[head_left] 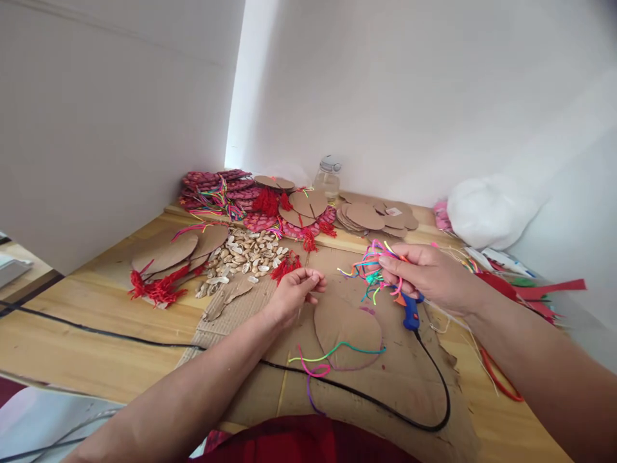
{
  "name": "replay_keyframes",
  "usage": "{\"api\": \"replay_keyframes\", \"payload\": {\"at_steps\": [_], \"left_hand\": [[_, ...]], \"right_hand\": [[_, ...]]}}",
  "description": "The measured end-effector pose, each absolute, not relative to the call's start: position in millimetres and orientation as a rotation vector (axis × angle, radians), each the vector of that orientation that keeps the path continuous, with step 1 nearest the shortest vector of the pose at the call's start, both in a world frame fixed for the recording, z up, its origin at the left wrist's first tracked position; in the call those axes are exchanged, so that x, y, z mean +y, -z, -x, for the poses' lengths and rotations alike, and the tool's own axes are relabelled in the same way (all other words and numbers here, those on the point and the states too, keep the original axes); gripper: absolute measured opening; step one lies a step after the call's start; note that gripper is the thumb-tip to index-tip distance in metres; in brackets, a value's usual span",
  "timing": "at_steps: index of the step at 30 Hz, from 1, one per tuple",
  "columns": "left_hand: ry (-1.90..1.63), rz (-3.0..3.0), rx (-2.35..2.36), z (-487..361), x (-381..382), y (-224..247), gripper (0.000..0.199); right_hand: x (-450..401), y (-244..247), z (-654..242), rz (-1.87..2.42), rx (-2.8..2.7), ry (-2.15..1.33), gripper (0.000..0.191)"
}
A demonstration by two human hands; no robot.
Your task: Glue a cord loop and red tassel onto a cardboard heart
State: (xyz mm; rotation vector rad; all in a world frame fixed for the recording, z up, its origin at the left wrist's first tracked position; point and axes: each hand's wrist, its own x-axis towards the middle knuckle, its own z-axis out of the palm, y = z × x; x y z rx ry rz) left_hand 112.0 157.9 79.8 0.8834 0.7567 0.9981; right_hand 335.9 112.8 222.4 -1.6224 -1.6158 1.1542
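My right hand [409, 270] is closed around a tangled bunch of multicoloured cords [373, 273], above the cardboard sheet. Behind and below it shows a blue glue gun [411, 313] with a black cable. To the left, my left hand [301, 289] has thumb and fingers pinched together; whether something thin is between them is too small to tell. In front of my hands a round cardboard disc [348, 334] lies on the cardboard sheet [409, 379]. A green-to-teal cord [337, 349] crosses the disc, and a pink cord [315, 370] lies at its left edge.
Peanut shells [250, 254] are heaped behind my left hand. Discs with red tassels [157, 289] lie at the left. Along the back stand pink discs [216, 190], stacked cardboard discs [364, 215], a glass jar [328, 177] and a white bag [486, 209]. A black cable [120, 335] crosses the table.
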Motion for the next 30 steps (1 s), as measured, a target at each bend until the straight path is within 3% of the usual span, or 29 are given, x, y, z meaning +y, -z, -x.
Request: {"api": "replay_keyframes", "payload": {"at_steps": [6,14,22,25,30], "left_hand": [[-1.065,-0.700,0.767,-105,171,-84,0.008],[-1.178,-0.642,0.840,-104,176,-79,0.009],[-1.238,-0.654,0.887,-104,179,-75,0.012],[-1.244,-0.660,0.888,-105,179,-75,0.015],[-1.236,-0.685,0.881,-106,177,-73,0.021]], "right_hand": [[142,-217,-325,1.655,-1.527,-1.329,0.036],[180,-219,-305,1.464,-1.346,-1.477,0.023],[232,-144,-312,2.022,-1.434,-1.177,0.019],[243,-138,-319,2.123,-1.502,-1.062,0.030],[261,-142,-331,2.242,-1.625,-0.862,0.032]]}}
